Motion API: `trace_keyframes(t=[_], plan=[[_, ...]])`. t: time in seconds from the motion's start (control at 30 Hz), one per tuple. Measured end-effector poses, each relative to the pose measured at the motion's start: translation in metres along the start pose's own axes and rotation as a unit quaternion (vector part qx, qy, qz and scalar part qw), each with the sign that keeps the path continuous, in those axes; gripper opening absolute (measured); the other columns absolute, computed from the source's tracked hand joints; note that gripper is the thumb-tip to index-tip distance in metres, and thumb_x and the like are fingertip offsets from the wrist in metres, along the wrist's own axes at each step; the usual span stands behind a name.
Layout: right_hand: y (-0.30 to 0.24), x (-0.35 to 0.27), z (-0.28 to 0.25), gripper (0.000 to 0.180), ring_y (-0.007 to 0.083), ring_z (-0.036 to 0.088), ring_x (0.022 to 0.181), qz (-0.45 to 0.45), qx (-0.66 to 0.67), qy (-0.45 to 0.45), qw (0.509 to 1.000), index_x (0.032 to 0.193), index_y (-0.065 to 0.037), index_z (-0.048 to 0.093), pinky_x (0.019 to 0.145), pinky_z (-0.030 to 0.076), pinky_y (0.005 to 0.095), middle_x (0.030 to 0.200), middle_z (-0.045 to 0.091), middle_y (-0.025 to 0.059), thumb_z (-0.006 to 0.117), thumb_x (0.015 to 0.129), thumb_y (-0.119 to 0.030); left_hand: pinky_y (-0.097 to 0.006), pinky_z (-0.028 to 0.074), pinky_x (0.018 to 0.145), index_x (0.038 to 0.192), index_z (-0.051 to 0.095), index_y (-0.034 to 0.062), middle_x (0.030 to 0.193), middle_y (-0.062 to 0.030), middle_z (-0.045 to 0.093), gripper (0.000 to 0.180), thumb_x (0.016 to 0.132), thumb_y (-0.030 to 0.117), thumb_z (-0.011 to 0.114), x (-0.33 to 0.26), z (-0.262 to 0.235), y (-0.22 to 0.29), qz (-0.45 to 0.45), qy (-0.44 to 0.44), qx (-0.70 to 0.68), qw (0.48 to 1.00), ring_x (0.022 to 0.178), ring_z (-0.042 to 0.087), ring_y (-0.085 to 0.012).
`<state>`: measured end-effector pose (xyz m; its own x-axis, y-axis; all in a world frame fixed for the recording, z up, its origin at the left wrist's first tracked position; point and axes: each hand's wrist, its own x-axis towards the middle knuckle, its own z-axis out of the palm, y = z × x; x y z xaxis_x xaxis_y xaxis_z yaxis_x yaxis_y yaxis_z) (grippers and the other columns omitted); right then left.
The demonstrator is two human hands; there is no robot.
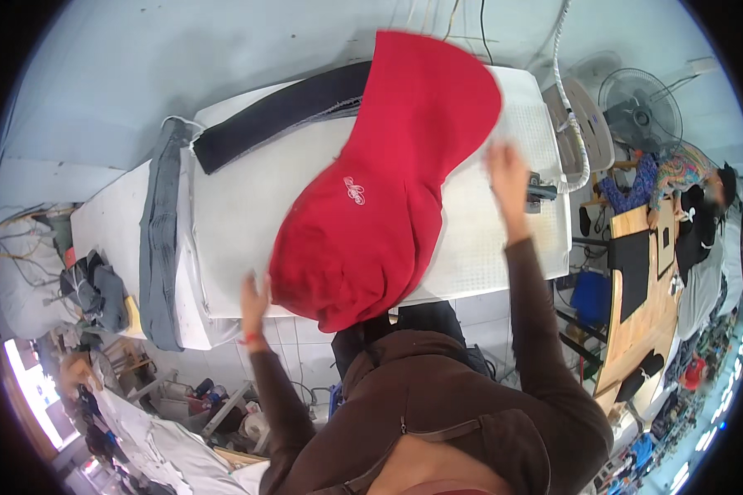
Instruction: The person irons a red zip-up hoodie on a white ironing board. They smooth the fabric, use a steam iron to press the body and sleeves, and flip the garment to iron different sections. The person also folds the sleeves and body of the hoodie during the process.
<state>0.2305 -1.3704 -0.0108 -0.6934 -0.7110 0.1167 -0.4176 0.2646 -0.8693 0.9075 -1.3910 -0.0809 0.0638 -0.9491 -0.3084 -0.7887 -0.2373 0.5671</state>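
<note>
A red cloth garment (404, 157) with a small white script mark lies across the white padded pressing table (239, 214). Its far end is smooth and spread, reaching past the table's back edge; the near end is bunched in folds and hangs over the front edge. My left hand (254, 307) is beside the bunched near-left edge, fingers apart, holding nothing that I can see. On the other side, my right hand (508, 177) is over the table, slightly blurred, its fingers stretched out and apart from the cloth. Just right of it rests a dark iron (540, 192), beside a white-wrapped hose.
Dark cloth strips (276, 124) lie along the table's back. A long grey fabric bundle (161, 239) stands on the left. The white-wrapped hose (560, 74) hangs down at right, near a fan (640, 111). Farther right, another person (693, 177) is at a wooden table (636, 330).
</note>
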Motion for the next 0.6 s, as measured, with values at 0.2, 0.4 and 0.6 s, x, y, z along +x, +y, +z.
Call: trace_keyframes(t=[0.2,0.4,0.6], plan=[[0.132,-0.280,-0.008,0.057,0.0214,0.076,0.077,0.470,0.042,-0.207,0.857,0.134,0.002,0.068,0.067,0.063,0.0350,0.102,0.077,0.0137,0.079,0.103,-0.044,-0.048,0.053,0.109,0.156,0.047,-0.0107,0.140,-0.0293,0.067,0.098,0.089,0.043,0.094,-0.103,0.125,-0.058,-0.037,0.069,-0.038,0.996,0.126,0.068,-0.0415],[0.053,-0.236,0.069,0.048,0.0247,0.076,0.073,0.390,0.073,-0.345,0.850,0.135,0.006,0.066,0.064,0.063,0.0377,0.104,0.076,0.0200,0.074,0.106,-0.033,-0.035,0.057,0.087,0.137,0.059,-0.0041,0.129,-0.0172,0.070,0.059,0.102,0.036,0.084,-0.027,0.111,-0.061,-0.228,-0.068,-0.222,0.945,0.104,0.069,-0.0188],[-0.011,-0.144,-0.029,0.034,0.0289,0.078,0.070,0.191,-0.134,-0.253,0.939,0.112,0.005,0.075,0.067,0.060,0.0462,0.094,0.078,0.0219,0.074,0.103,-0.027,-0.040,0.057,0.105,0.138,0.058,0.0020,0.141,-0.0145,0.065,0.037,0.115,0.029,0.065,-0.077,0.063,0.086,-0.074,0.039,-0.508,0.858,0.123,0.066,-0.0204]])
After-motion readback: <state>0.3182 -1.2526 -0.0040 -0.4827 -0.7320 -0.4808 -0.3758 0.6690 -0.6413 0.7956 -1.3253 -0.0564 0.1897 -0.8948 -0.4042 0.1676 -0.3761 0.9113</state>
